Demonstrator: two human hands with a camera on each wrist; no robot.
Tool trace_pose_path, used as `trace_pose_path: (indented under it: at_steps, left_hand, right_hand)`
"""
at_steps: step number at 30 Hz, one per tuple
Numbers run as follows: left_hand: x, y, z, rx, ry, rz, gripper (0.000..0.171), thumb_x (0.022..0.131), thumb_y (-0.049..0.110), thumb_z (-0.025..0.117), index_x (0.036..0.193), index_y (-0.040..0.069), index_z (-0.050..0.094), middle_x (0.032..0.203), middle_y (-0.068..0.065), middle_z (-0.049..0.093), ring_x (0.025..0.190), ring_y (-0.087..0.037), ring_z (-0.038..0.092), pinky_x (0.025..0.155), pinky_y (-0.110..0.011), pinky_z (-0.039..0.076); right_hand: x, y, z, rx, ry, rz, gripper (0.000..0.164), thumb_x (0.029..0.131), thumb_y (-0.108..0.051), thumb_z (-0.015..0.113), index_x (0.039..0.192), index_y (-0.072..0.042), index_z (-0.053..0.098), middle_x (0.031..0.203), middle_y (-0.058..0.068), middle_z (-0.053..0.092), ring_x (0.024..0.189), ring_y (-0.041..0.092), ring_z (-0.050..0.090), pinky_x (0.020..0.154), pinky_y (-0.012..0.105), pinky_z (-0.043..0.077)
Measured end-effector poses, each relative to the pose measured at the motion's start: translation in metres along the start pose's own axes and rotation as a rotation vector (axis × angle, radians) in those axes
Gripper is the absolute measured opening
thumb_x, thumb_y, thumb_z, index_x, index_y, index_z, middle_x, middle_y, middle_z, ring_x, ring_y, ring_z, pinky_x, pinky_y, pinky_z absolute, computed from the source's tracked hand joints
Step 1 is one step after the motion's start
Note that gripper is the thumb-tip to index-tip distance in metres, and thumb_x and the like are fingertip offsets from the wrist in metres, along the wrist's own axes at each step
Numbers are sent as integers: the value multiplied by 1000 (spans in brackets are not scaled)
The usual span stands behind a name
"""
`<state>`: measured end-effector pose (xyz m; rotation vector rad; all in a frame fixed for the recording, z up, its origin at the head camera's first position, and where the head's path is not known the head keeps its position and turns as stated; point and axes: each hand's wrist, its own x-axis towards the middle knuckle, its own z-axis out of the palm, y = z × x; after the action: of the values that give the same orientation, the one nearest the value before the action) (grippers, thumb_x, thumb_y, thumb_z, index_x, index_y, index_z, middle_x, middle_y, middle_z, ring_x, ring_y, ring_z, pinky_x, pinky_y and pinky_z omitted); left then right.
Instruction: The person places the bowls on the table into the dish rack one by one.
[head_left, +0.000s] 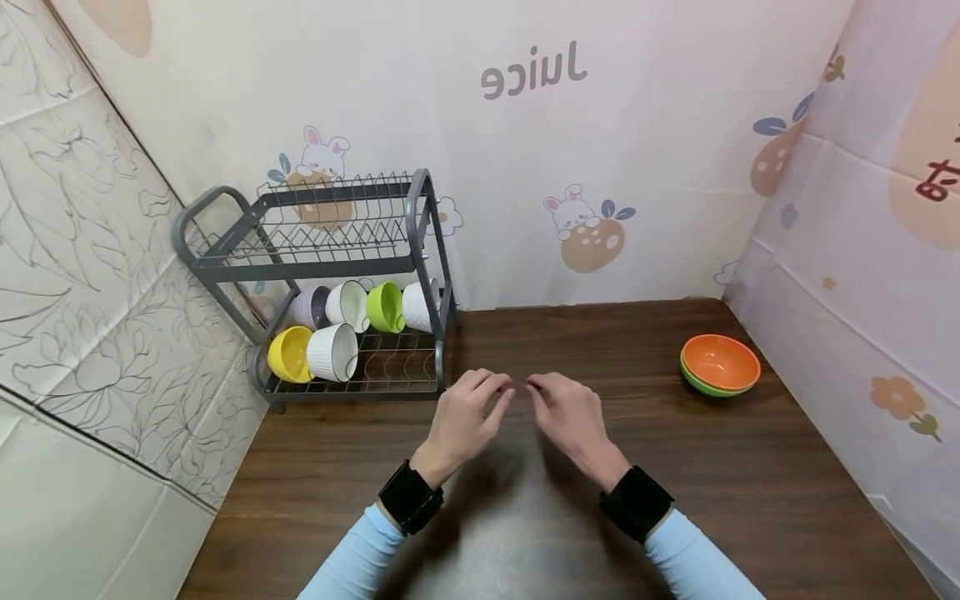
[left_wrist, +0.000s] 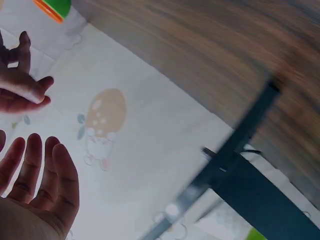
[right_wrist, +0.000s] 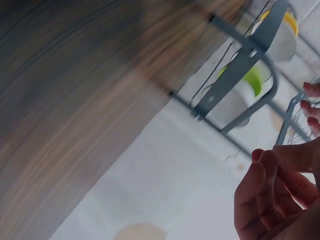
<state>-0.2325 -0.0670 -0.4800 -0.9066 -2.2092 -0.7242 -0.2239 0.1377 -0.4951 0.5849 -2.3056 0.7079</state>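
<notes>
Above the middle of the brown table, my left hand (head_left: 459, 421) and right hand (head_left: 576, 421) face each other with a small gap between the fingertips. Both are bare and hold nothing. Loosely bent fingers of the left hand (left_wrist: 47, 195) show in the left wrist view. In the right wrist view, the right hand (right_wrist: 275, 195) has its thumb near its bent fingers. Nearest the left hand stands a dark two-tier dish rack (head_left: 322, 269). Off to the right, an orange bowl (head_left: 722, 363) sits inside a green bowl (head_left: 703, 385).
On the rack's lower tier lie several tilted cups, among them a yellow cup (head_left: 288, 355), a white ribbed cup (head_left: 332, 353), a green cup (head_left: 385, 308) and a purple cup (head_left: 306, 308). Printed cloth walls (head_left: 510, 167) border the wooden table (head_left: 750, 483) behind and at the sides.
</notes>
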Motion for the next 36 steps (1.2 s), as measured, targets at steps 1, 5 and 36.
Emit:
trace_pose_path:
  at_steps: [1, 5, 36]
  left_hand:
    - [3, 2, 2, -7, -9, 0, 13, 103, 22, 70, 111, 13, 75, 102, 2, 70, 94, -16, 65, 77, -29, 56]
    - [17, 9, 10, -27, -30, 6, 15, 105, 23, 68, 113, 13, 75, 105, 2, 70, 97, -16, 65, 82, -28, 56]
    - [75, 30, 107, -7, -302, 56, 31, 109, 32, 61, 136, 18, 69, 132, 0, 65, 116, -17, 63, 91, -26, 55]
  right_hand:
    - [-1, 5, -3, -8, 5, 12, 13, 96, -10, 79, 109, -9, 79, 99, 6, 76, 74, 16, 70, 58, 33, 55]
    - [-2, 22, -16, -27, 10, 70, 15, 96, -11, 79, 110, -7, 79, 100, 9, 76, 72, 18, 70, 56, 35, 53]
    - [-55, 175, -104, -240, -76, 604, 38, 102, -8, 65, 138, 4, 65, 137, 30, 56, 97, 56, 61, 70, 70, 48]
